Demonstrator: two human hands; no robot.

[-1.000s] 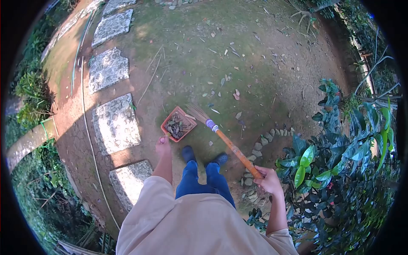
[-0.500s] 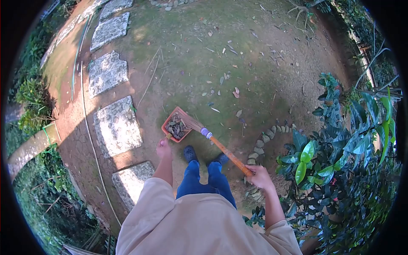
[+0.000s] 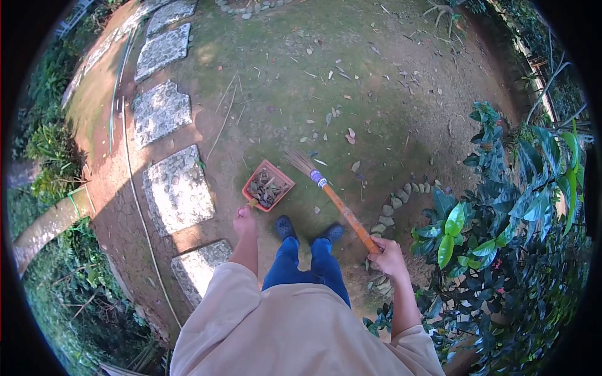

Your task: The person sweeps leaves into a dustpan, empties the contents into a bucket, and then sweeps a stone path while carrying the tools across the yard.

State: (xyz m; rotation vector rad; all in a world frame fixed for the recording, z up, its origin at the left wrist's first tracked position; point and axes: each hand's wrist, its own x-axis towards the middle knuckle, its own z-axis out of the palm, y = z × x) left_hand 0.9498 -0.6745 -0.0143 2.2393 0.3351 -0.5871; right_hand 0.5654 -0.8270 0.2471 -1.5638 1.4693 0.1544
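Observation:
An orange-red dustpan (image 3: pixel 290 185) with dry leaves (image 3: pixel 268 188) inside lies low over the ground in front of my feet. My left hand (image 3: pixel 244 220) is closed round its short handle. A broom (image 3: pixel 342 210) with a wooden handle and a purple binding slants up and left from my right hand (image 3: pixel 387 257), which grips it near the handle's end. The broom's bristles (image 3: pixel 300 161) are just beyond the dustpan's upper right corner, apart from it.
Stone slabs (image 3: pixel 179 188) run along the left beside a long thin pole (image 3: pixel 139 210). Small stones (image 3: pixel 396 202) curve at the right, near a leafy bush (image 3: pixel 489 232). Scattered leaves (image 3: pixel 350 136) dot the mossy ground ahead. My shoes (image 3: pixel 285 227) stand below the dustpan.
The broom's bristles have lifted off the dustpan and moved up and right of it. More of the dustpan's leaves show. Both hands keep their grips.

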